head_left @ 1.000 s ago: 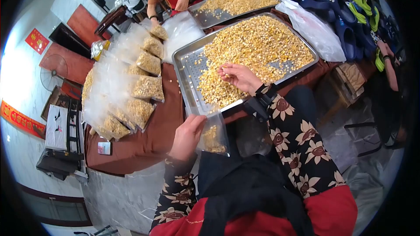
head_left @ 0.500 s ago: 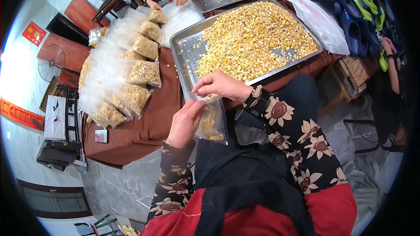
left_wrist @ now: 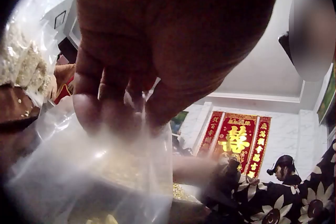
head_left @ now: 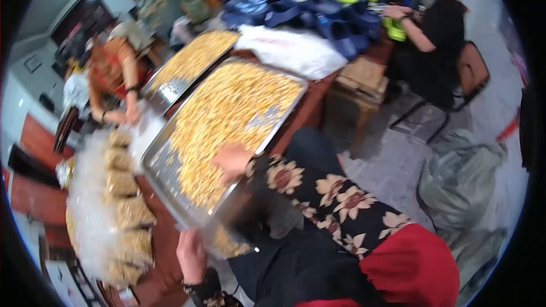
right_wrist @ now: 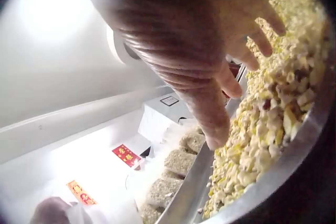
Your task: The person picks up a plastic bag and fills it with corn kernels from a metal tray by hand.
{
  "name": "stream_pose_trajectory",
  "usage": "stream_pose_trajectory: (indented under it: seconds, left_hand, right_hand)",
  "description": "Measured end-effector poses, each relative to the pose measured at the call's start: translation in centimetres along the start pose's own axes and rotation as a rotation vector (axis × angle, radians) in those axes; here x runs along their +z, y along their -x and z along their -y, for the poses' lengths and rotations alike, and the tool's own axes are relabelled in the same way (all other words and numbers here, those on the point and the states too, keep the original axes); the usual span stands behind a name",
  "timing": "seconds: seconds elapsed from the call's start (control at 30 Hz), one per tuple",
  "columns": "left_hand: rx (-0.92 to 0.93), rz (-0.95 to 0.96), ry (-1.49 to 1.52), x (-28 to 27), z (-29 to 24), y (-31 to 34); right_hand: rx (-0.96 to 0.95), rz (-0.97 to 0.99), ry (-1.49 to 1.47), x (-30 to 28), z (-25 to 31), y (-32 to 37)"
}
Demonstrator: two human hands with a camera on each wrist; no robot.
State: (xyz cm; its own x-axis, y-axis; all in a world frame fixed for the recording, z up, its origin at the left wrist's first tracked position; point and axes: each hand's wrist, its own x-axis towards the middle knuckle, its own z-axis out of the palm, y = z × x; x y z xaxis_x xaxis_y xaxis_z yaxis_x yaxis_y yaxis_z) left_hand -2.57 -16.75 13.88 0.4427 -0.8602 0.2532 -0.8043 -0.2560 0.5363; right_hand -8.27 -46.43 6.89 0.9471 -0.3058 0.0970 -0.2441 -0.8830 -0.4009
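Note:
My left hand (head_left: 192, 254) pinches the top of a clear bag (head_left: 219, 244) that has some yellow kernels in its lower part; the left wrist view shows fingers and thumb on the plastic of the bag (left_wrist: 126, 182). My right hand (head_left: 234, 162) is over the near part of the kernels (head_left: 227, 102) in the metal tray (head_left: 156, 179), blurred in the head view. In the right wrist view the right hand (right_wrist: 210, 50) has its fingers spread just above the kernels (right_wrist: 262, 134), holding nothing visible.
Filled bags (head_left: 133, 213) stand in rows on the brown cloth at the left. A second tray (head_left: 170, 91) of kernels lies behind, beside white plastic (head_left: 296, 51) and blue shoes (head_left: 341, 28). One person works at the far left, another sits at the right.
My right hand has left the bag's mouth and moved over the kernels. The left hand still pinches the bag. The head view has turned to the right.

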Motion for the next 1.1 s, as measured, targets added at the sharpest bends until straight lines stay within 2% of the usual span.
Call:
stream_pose_trajectory:
  seconds: [0.03,0.07,0.2,0.27,0.37,0.43,0.5,0.53,0.57,0.63,0.67,0.7,0.77,0.8,0.83,0.87,0.9,0.97,1.03,1.07,1.1]
  left_hand:
    - [0.0,0.007,-0.015,0.0,-0.3,-0.4]
    - [0.032,0.027,0.001,-0.1,-1.1,-0.9]
    - [0.046,0.015,0.001,-0.4,-2.3,-1.2]
    - [0.039,0.027,-0.021,-0.4,-2.5,-0.9]
    - [0.052,0.035,-0.055,-0.3,-1.8,-0.6]
    - [0.056,0.012,-0.042,-0.2,-2.0,-0.5]
    - [0.038,0.013,-0.035,-0.3,-1.8,-0.4]
    - [0.029,-0.008,-0.042,-0.4,-1.5,-0.3]
    - [0.051,0.012,-0.065,-0.2,-0.9,-0.4]
    - [0.074,0.023,-0.092,0.2,-0.4,-0.7]
    - [0.067,0.024,-0.068,0.2,-0.5,-0.7]
    - [0.059,0.028,-0.049,0.2,-0.4,-0.7]
    - [0.095,-0.006,-0.104,0.7,-0.2,-0.9]
    - [0.063,0.005,-0.07,0.6,-0.7,-1.2]
    - [0.02,0.012,-0.038,0.5,-1.2,-1.4]
    - [0.02,0.03,-0.081,0.1,-1.9,-1.6]
    - [0.024,0.027,-0.092,0.0,-2.4,-1.9]
    - [-0.005,0.037,-0.086,-0.1,-3.2,-2.2]
    - [0.006,0.021,-0.077,0.1,-3.0,-2.3]
    - [-0.011,0.025,-0.054,0.6,-2.2,-2.1]
    - [-0.034,0.027,-0.032,1.0,-1.3,-1.8]
  right_hand:
    - [0.016,-0.015,0.079,0.0,0.3,0.1]
    - [-0.035,-0.127,0.05,0.7,0.1,-0.1]
    - [0.023,-0.231,-0.044,2.8,-0.8,-2.0]
    - [-0.037,-0.474,-0.188,3.3,-1.4,-2.1]
    - [0.009,-0.55,-0.202,3.8,-1.4,-3.2]
    - [-0.011,-0.538,-0.212,3.8,-1.7,-3.5]
    - [-0.002,-0.37,-0.233,4.0,-2.2,-4.9]
    - [-0.118,-0.524,-0.151,4.1,-2.4,-5.1]
    - [-0.138,-0.525,-0.149,4.0,-2.7,-5.4]
    - [-0.087,-0.28,-0.157,0.9,-1.5,-4.2]
    - [-0.05,-0.291,-0.296,0.1,-1.0,-4.3]
    - [-0.06,-0.296,-0.302,0.1,-1.5,-4.8]
    - [-0.06,-0.182,-1.035,1.2,-2.6,-6.3]
    - [0.036,-0.075,-1.37,0.7,-2.3,-5.7]
    - [0.036,0.026,-1.764,1.4,-2.7,-5.8]
    - [0.0,0.193,-1.75,2.7,-3.9,-6.5]
    - [-0.018,0.229,-1.778,3.3,-3.1,-6.6]
    - [0.366,0.182,-2.241,2.7,-2.2,-6.5]
    - [0.431,0.272,-2.289,2.4,-1.2,-5.8]
    - [0.528,0.279,-2.215,2.3,-0.3,-5.7]
    - [0.504,0.338,-2.268,2.7,0.4,-5.7]
